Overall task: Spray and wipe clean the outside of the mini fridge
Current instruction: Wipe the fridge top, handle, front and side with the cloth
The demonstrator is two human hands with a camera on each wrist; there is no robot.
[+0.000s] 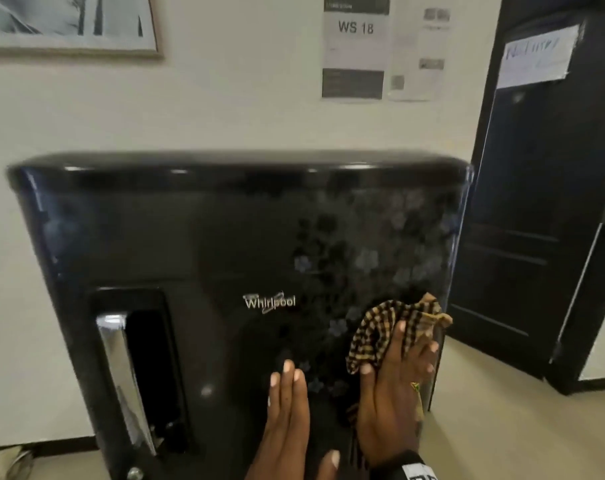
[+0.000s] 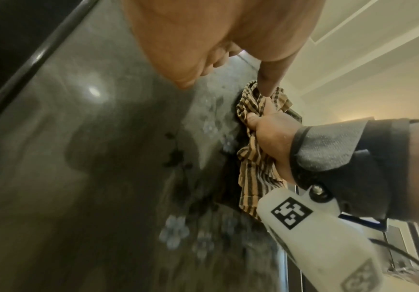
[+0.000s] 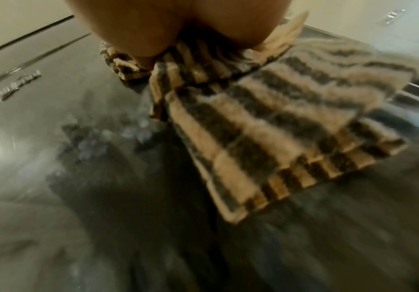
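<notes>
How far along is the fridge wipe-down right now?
Spraying seems done: no bottle is in view. In hand: the right hand presses the checked cloth on the fridge door lower right; left hand lies flat beside it. Handle side, top and sides remain.

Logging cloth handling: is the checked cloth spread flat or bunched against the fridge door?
Bunched. The checked cloth is crumpled in loose folds under the right hand, against the fridge door.

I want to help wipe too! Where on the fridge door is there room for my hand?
Free: the door from the Whirlpool logo up to the top edge, and between the handle and the left hand. Crowded: lower right, where the right hand holds the checked cloth.
</notes>
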